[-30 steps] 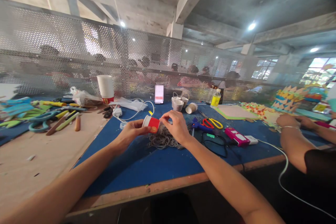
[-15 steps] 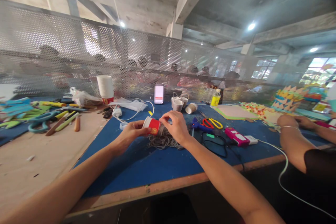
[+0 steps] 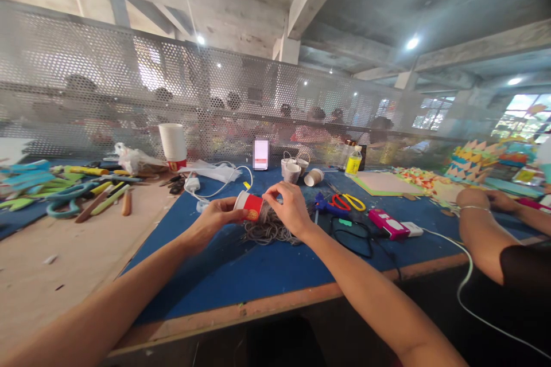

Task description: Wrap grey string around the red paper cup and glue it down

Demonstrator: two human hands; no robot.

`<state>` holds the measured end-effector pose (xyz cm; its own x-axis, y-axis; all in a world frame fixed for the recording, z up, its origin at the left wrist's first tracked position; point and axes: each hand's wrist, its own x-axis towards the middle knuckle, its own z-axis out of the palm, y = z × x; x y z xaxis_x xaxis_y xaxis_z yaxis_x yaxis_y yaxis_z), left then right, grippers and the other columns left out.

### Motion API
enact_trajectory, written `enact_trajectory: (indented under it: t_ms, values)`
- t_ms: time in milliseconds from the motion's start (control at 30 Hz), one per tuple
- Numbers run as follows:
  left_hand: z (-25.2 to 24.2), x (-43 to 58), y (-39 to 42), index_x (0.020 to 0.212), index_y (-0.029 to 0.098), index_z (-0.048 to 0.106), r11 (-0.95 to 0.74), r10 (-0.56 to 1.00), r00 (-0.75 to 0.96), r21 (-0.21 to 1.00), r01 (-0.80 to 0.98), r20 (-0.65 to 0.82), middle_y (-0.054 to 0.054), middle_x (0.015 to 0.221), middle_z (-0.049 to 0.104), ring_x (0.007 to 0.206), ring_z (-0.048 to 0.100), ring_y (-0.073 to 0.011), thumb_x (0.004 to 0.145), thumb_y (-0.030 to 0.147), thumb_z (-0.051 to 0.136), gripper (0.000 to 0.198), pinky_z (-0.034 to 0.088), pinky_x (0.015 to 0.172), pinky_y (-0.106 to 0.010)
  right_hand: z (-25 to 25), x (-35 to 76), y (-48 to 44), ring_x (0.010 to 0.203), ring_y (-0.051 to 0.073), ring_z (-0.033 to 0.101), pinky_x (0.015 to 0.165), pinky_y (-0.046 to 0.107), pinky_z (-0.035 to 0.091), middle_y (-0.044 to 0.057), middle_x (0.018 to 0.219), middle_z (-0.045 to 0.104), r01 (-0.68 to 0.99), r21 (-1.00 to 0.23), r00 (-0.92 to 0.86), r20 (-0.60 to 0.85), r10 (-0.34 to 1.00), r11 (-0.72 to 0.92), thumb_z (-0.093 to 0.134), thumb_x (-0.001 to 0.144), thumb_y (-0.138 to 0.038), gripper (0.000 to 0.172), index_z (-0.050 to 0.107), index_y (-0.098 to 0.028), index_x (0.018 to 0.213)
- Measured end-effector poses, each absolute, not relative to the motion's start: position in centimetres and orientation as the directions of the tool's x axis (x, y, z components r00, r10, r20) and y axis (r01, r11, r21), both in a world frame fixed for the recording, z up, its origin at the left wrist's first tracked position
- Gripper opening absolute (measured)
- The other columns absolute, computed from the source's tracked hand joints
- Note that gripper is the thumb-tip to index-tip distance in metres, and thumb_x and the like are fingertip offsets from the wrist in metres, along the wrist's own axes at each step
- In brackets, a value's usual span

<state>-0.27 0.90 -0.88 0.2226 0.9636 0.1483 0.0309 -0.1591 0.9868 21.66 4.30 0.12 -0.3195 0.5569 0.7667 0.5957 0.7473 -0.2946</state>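
My left hand (image 3: 215,219) grips a red and white paper cup (image 3: 252,207), which lies tipped on its side with its mouth toward the left. Thin grey cord (image 3: 269,233) is heaped on the blue mat below, and some of it covers the cup's base end. At that end my right hand (image 3: 289,206) is closed in a pinch, its fingertips on the cord against the cup. The exact strand between the fingers is too small to make out clearly.
Cord-covered cups (image 3: 291,171) stand behind my hands, near a phone (image 3: 260,155). Scissors (image 3: 354,202), a blue glue gun (image 3: 323,205), a magenta box (image 3: 388,224) and a yellow bottle (image 3: 353,162) lie to the right. Stacked paper cups (image 3: 171,143) stand left. Another person's arm (image 3: 482,229) rests at far right.
Almost nothing differs. My right fingers have shifted very slightly at the cup's base, and the cup appears turned a little in my left hand.
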Motion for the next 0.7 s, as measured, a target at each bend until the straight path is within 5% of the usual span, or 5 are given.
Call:
enact_trajectory:
  t_ms: [700]
  values:
    - [-0.81,-0.48,0.79,0.11,0.02,0.079,-0.177,0.95,0.271,0.982,0.062,0.154,-0.006,0.097,0.08,0.087,0.066,-0.0217,0.076,0.033,0.08,0.037,0.047,0.081,-0.032,-0.19,21.71,4.83,0.08,0.016,0.067,0.078,0.025,0.05,0.002,0.086,0.071,0.483,-0.551,-0.28,0.639,0.717,0.68,0.067,0.091,-0.029,0.012,0.07,-0.02,0.084]
